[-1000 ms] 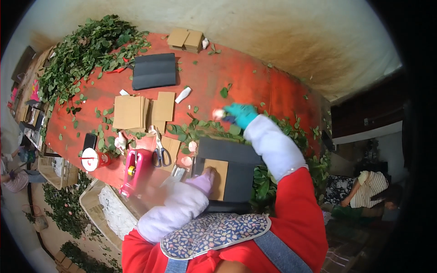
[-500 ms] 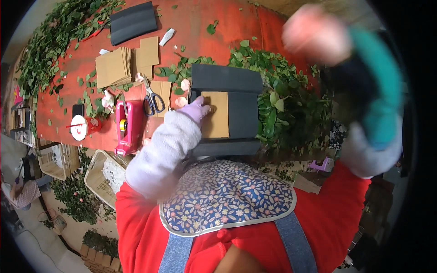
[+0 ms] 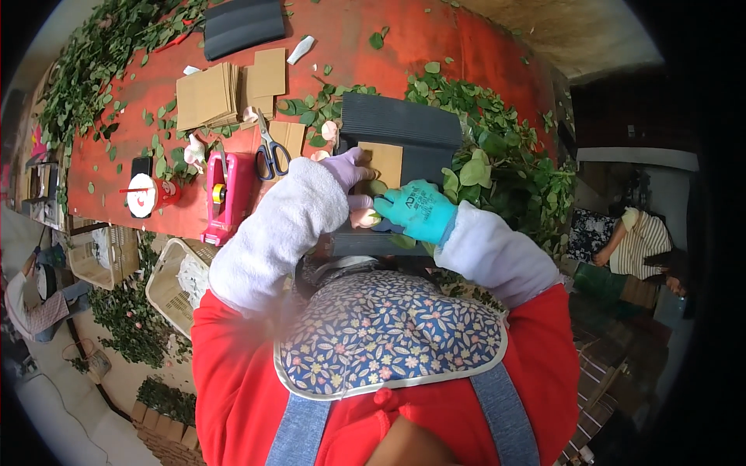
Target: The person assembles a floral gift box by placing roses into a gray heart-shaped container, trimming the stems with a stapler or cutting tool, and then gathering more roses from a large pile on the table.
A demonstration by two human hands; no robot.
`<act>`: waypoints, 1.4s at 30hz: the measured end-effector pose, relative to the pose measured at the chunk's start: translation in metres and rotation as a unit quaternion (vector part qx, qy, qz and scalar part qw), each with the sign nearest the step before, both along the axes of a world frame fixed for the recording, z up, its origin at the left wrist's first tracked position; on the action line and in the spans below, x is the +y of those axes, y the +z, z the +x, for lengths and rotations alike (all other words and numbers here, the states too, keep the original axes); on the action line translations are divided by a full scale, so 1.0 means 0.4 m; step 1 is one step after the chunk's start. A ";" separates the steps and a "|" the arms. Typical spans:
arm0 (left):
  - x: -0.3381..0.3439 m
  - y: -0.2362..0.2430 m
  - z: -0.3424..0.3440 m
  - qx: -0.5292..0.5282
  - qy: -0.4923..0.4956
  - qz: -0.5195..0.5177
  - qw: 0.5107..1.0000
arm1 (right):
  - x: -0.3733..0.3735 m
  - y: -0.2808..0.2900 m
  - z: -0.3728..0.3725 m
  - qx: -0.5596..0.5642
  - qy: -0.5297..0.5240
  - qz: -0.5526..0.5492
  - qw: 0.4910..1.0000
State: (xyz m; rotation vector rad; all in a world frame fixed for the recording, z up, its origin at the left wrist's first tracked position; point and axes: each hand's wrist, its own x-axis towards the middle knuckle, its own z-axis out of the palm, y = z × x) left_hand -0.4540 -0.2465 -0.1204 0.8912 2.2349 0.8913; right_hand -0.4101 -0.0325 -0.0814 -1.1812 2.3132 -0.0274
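Observation:
My left hand [image 3: 347, 175], in a lavender glove, rests on a brown cardboard piece [image 3: 382, 158], its fingers curved and apart, the thumb beside a pink rose head [image 3: 364, 219]. My right hand [image 3: 420, 211], in a teal glove, grips that rose with its leafy stem, low over a dark grey ridged sheet [image 3: 400, 116] on which the cardboard lies. Leafy stems [image 3: 482, 171] crowd the sheet's right side. To the left are loose pink petals [image 3: 329, 130], black-handled scissors [image 3: 273, 158] and a pink tape dispenser [image 3: 231, 194] with yellow tape.
The red table [image 3: 466, 54] bears cardboard stacks [image 3: 206, 97], a folded dark sheet [image 3: 245, 27], a leaf pile [image 3: 81, 85], a phone [image 3: 141, 167] and a drink cup [image 3: 142, 203]. Plastic crates [image 3: 105, 268] stand below left. Other people [image 3: 637, 248] are at both sides.
My right hand swung out to the upper right with the rose, blurred, and has come back down beside my left hand. My left hand stays at the cardboard, its thumb now by the rose.

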 end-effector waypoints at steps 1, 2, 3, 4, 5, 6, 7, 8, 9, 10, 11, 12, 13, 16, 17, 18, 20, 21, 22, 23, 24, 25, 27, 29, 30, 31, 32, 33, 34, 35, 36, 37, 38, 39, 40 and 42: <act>0.002 0.003 0.002 0.000 -0.001 -0.001 1.000 | 0.000 0.001 0.000 -0.007 0.006 0.015 1.000; 0.010 0.012 0.003 -0.018 0.003 -0.014 1.000 | 0.008 0.001 0.000 -0.006 0.006 0.016 1.000; 0.019 0.023 0.004 -0.037 0.006 -0.027 0.999 | 0.023 0.001 0.004 -0.001 0.002 -0.021 1.000; 0.028 0.038 0.008 -0.047 0.004 -0.058 0.997 | 0.036 0.003 0.009 0.004 -0.001 -0.058 0.998; 0.037 0.054 0.006 -0.045 0.004 -0.057 0.997 | 0.044 0.009 0.013 0.006 -0.001 -0.057 0.998; 0.044 0.067 0.005 -0.043 -0.001 -0.084 0.996 | 0.050 0.018 0.019 -0.009 -0.028 -0.065 0.997; 0.051 0.080 0.004 -0.041 -0.005 -0.111 0.993 | 0.054 0.025 0.027 -0.023 -0.054 -0.072 0.996; 0.051 0.091 0.006 -0.037 0.002 -0.133 0.990 | 0.051 0.027 0.035 0.010 -0.064 -0.119 0.991; 0.052 0.106 0.010 -0.035 0.007 -0.132 0.991 | 0.044 0.030 0.045 0.011 -0.059 -0.119 0.991; 0.054 0.123 0.015 -0.031 0.000 -0.147 0.989 | 0.032 0.034 0.056 0.071 -0.043 -0.096 0.992; 0.047 0.141 0.019 -0.022 0.000 -0.166 0.986 | 0.011 0.042 0.064 0.136 -0.021 -0.079 0.987; 0.057 0.163 0.013 0.002 -0.028 -0.214 0.976 | 0.002 0.033 0.079 0.123 -0.035 -0.088 0.988; 0.065 0.156 0.027 0.027 -0.031 -0.219 0.975 | 0.004 0.040 0.080 0.101 -0.047 -0.089 0.990; 0.097 -0.013 0.021 0.040 -0.033 -0.249 0.967 | 0.021 0.029 0.089 0.087 -0.097 -0.127 0.983; 0.111 -0.003 0.010 0.038 -0.036 -0.254 0.966 | 0.026 0.008 0.073 0.055 -0.097 -0.116 0.987; 0.118 0.016 0.009 0.036 -0.033 -0.253 0.966 | 0.022 0.023 0.073 0.065 -0.096 -0.114 0.987; 0.102 0.042 0.007 0.032 -0.018 -0.253 0.967 | 0.015 0.007 0.070 0.072 -0.072 -0.112 0.989; 0.091 0.057 0.012 0.030 -0.009 -0.246 0.969 | 0.007 0.010 0.067 0.070 -0.062 -0.116 0.989; 0.079 0.068 0.011 0.029 0.001 -0.242 0.970 | 0.000 0.011 0.066 0.073 -0.050 -0.114 0.990; 0.075 0.076 0.006 0.032 0.002 -0.233 0.972 | 0.005 0.005 0.070 0.073 -0.048 -0.120 0.989; 0.072 0.088 0.000 0.035 0.005 -0.227 0.973 | 0.009 0.003 0.071 0.060 -0.050 -0.118 0.990; 0.065 0.099 -0.007 0.038 0.006 -0.222 0.974 | 0.008 0.003 0.069 0.047 -0.051 -0.117 0.991; 0.071 0.101 -0.010 0.037 0.006 -0.213 0.976 | 0.018 -0.003 0.067 0.050 -0.045 -0.136 0.988; 0.074 0.103 -0.008 0.034 0.008 -0.212 0.977 | 0.021 -0.009 0.061 0.030 -0.074 -0.146 0.986; 0.073 0.107 -0.007 0.036 0.006 -0.210 0.977 | 0.029 -0.016 0.062 0.020 -0.086 -0.161 0.983; 0.076 0.114 -0.002 0.038 0.005 -0.211 0.977 | 0.032 -0.023 0.060 0.017 -0.080 -0.166 0.983; 0.077 0.122 0.011 0.038 0.000 -0.209 0.977 | 0.039 -0.034 0.068 0.032 -0.097 -0.163 0.981; 0.076 0.132 0.019 0.040 -0.003 -0.208 0.977 | 0.045 -0.047 0.074 0.048 -0.113 -0.161 0.979; 0.075 0.146 0.024 0.045 -0.007 -0.209 0.977 | 0.053 -0.071 0.070 0.054 -0.112 -0.163 0.979; 0.070 0.157 0.032 0.050 -0.011 -0.210 0.976 | 0.055 -0.086 0.072 0.065 -0.105 -0.170 0.978; 0.061 0.165 0.041 0.052 -0.007 -0.219 0.974 | 0.052 -0.089 0.071 0.060 -0.109 -0.180 0.976; 0.060 0.162 0.050 0.048 -0.005 -0.235 0.971 | 0.048 -0.089 0.074 0.055 -0.113 -0.190 0.974; 0.072 0.099 0.039 0.008 0.015 -0.275 0.961 | 0.047 -0.088 0.075 0.077 -0.103 -0.219 0.967; 0.086 0.043 0.026 -0.028 0.032 -0.317 0.947 | 0.081 -0.115 0.084 0.146 -0.067 -0.230 0.960; 0.070 0.048 0.028 -0.033 0.038 -0.314 0.948 | 0.066 -0.043 0.075 0.116 -0.093 -0.230 0.962; 0.053 0.154 0.023 -0.092 0.002 -0.397 0.913 | 0.062 0.043 0.077 0.146 -0.157 -0.266 0.940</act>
